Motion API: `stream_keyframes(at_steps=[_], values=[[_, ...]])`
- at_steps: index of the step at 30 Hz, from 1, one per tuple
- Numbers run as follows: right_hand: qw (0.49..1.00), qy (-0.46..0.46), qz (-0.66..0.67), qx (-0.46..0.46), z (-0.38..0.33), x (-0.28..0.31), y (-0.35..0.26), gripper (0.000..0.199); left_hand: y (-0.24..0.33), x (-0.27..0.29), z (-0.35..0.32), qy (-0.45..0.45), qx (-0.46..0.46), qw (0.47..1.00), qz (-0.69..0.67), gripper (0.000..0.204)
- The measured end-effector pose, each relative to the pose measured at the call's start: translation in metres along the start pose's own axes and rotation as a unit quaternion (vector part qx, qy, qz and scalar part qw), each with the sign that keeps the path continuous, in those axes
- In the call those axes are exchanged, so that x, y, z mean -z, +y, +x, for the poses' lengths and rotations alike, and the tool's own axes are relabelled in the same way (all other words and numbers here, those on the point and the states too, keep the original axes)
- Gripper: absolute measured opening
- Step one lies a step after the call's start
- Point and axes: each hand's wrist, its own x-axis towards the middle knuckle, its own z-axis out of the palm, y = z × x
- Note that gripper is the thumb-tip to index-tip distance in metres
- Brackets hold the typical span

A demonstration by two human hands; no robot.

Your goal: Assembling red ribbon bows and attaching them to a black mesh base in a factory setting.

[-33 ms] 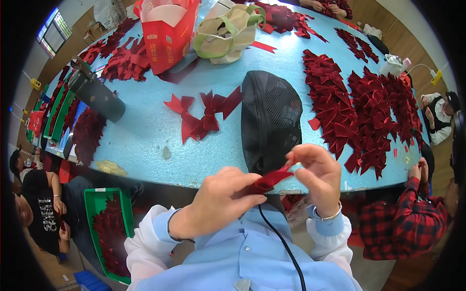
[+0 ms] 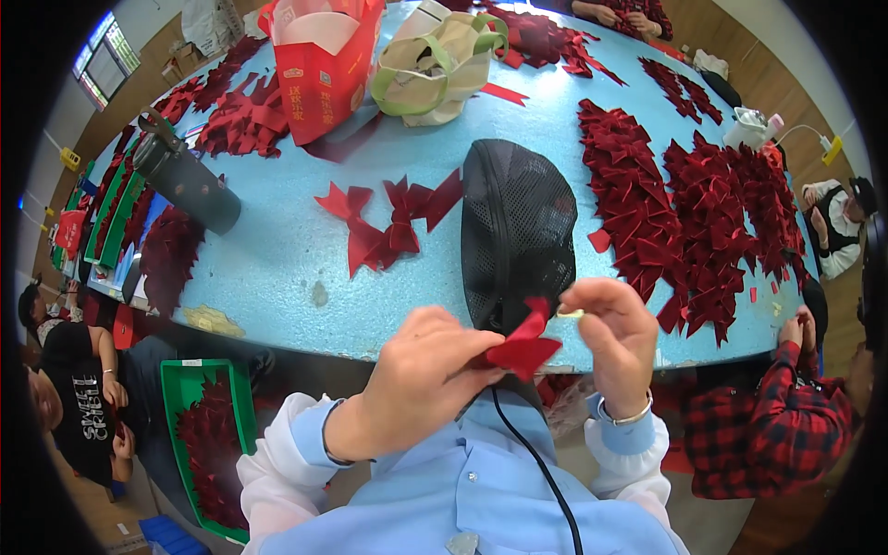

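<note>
Low in the frame centre, the left hand [image 2: 421,375] keeps its grip clamped on a folded red fabric piece [image 2: 524,348] so it stays creased, while the right hand [image 2: 618,340] pinches something small and pale beside it, above the blue bench [image 2: 277,250] edge.

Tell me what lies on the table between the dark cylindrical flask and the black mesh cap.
In the head view, loose red bows lie on the blue table between the flask and the mesh cap.
</note>
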Motion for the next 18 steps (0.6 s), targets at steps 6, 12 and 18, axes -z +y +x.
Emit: stream_keyframes(at_steps=[6, 12, 18], values=[[0.983, -0.019, 0.158, -0.094, -0.031, -0.009, -0.013, 0.027, 0.007, -0.006, 0.008, 0.149, -0.162, 0.935, 0.278, 0.037], [0.971, -0.018, 0.124, -0.203, -0.022, -0.029, -0.030, 0.024, 0.011, -0.013, 0.016, 0.164, -0.195, 0.907, 0.335, 0.036], [0.970, 0.052, 0.173, -0.164, -0.027, -0.037, -0.013, 0.021, 0.004, 0.000, -0.007, 0.252, -0.070, 0.941, 0.215, 0.034]])
